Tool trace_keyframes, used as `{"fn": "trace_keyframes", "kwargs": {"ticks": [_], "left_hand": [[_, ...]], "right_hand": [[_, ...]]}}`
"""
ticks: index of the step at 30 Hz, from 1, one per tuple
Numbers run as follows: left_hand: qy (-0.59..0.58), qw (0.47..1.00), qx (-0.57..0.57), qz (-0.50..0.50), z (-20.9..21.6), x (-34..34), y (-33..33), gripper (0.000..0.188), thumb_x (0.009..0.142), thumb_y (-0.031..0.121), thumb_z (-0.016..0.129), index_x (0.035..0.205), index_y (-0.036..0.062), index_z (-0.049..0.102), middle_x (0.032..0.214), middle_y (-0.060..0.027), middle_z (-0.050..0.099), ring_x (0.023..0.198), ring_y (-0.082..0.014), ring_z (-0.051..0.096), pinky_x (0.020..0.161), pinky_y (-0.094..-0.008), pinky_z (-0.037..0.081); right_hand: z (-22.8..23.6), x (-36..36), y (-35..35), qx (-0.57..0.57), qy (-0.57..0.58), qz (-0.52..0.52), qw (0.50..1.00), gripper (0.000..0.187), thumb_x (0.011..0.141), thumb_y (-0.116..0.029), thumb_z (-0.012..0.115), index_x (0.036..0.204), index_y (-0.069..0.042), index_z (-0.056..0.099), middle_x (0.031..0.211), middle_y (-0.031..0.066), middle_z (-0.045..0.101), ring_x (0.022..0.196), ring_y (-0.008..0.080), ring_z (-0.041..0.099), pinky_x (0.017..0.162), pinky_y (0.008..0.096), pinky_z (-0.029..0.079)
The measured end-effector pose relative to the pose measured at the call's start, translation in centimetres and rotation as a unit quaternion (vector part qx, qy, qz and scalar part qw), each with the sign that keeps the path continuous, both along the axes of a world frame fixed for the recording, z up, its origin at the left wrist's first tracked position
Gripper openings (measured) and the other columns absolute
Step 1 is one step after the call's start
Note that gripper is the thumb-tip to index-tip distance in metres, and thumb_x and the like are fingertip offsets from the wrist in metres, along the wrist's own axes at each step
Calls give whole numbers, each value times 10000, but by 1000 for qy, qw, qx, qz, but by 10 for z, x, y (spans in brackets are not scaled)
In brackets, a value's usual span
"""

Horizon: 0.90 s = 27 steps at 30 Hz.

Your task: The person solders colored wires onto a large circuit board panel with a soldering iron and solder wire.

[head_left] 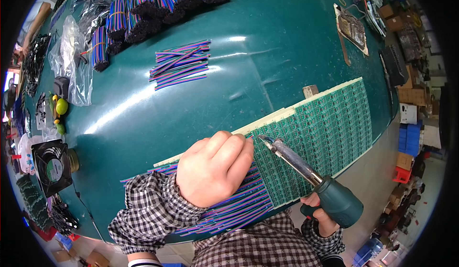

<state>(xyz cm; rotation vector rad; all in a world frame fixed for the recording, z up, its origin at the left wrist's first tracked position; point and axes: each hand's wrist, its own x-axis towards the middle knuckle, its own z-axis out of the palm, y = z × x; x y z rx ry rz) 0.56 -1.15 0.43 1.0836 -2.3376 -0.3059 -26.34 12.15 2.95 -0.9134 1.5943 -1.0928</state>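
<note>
Gripping the soldering iron [334,199] at near right: right hand [327,221], partly hidden. Left hand [213,169] curls over the circuit panel [330,128]; concealed fingertips leave its grasp undeterminable.

Bright indoor pic, fisheye warp, blk rim.
Glare on green tabletop [143,140]: 1 long diag. streak at L, smaller white patches nr wire pile [180,66]. L hand [215,169] & PCB panel [325,133] evenly lit, fairly sharp; far boxes [412,96] at R rim bent, small, soft.
</note>
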Motion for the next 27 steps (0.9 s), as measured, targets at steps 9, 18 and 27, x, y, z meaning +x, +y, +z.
{"fn": "trace_keyframes", "kwargs": {"ticks": [9,18,27], "left_hand": [[0,1000,1,-3,1,2,2,358,667,52,704,1017,-19,730,964,-93,666,824,-228,676,650,-330,566],[-1,1000,2,-2,1,0,-3,370,660,43,704,1023,-26,728,970,-100,675,827,-234,679,658,-333,569],[12,999,-31,19,3,-1,3,370,628,-15,710,998,-13,725,907,-92,671,755,-247,662,610,-349,538]], "right_hand": [[-10,-16,14,1,26,48,998,756,747,-343,941,1210,105,545,886,133,772,835,219,758,859,389,602],[-1,-13,-4,-46,-96,-7,994,748,896,-379,790,1335,154,501,853,126,635,771,270,677,751,459,644],[48,-115,-73,-286,36,-153,945,616,979,-359,651,1310,144,519,926,149,644,827,243,702,643,354,664]]}}
